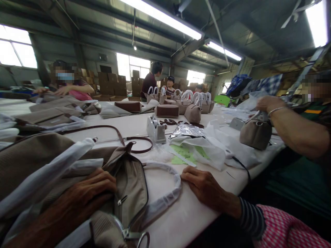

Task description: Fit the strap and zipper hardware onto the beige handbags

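A taupe handbag (134, 172) lies before me with its zipped top open, showing the lining and a small inner zip. My left hand (88, 189) is bent over the bag's near side, fingers curled at the edge of the opening. One of its handles, wrapped in white film (172, 198), arches out to the right over the table. At the outer curve of that handle is my right hand (203, 186), its fingers curled together and the fingertips against or just beside the wrap. What those fingers pinch, if anything, is hidden.
A tape dispenser (156, 129), brown straps (139, 144), green paper (182, 154) and white wrapping sheets (214, 150) lie ahead. More bags (193, 112) stand farther back. At right, a co-worker's hand (270, 103) holds a small bag (256, 132); other people work across the table.
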`<state>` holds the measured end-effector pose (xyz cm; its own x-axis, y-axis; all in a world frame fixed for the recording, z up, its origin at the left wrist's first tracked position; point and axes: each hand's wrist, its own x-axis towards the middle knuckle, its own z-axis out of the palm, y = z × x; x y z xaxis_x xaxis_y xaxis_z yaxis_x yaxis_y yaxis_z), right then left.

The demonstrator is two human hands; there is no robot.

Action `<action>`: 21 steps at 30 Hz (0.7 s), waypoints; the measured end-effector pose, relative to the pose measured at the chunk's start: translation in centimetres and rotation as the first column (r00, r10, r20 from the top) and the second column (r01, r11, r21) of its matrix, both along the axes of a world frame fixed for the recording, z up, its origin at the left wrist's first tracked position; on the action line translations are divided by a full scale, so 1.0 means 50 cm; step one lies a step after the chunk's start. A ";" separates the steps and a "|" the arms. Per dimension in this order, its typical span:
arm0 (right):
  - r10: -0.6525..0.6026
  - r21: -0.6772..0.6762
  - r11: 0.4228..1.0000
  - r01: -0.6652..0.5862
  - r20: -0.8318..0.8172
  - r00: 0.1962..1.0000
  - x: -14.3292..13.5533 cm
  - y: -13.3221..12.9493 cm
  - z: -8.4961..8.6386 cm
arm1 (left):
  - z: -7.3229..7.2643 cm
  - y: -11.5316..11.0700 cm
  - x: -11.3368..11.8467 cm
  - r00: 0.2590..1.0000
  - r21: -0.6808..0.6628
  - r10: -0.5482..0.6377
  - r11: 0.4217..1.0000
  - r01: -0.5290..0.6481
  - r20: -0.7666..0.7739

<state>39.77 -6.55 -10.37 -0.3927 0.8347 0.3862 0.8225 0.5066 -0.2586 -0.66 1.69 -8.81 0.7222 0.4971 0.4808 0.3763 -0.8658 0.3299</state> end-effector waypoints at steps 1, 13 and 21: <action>0.004 -0.002 1.000 -0.004 -0.020 1.000 -0.006 -0.005 -0.004 | -0.001 0.009 0.004 1.000 -0.014 -0.012 1.000 0.012 -0.009; -0.027 -0.003 1.000 0.027 -0.086 0.996 -0.001 0.006 -0.009 | 0.020 -0.003 0.017 1.000 -0.127 -0.019 0.992 0.016 -0.018; -0.176 0.051 0.983 0.177 -0.015 0.984 -0.023 0.127 0.069 | 0.011 0.001 0.013 0.999 -0.087 -0.024 0.996 0.020 -0.043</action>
<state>38.64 -0.20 -6.92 -0.2368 0.8691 0.4343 0.8978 0.3666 -0.2442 -0.01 1.74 -8.25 0.7529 0.5194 0.4043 0.3737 -0.8430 0.3870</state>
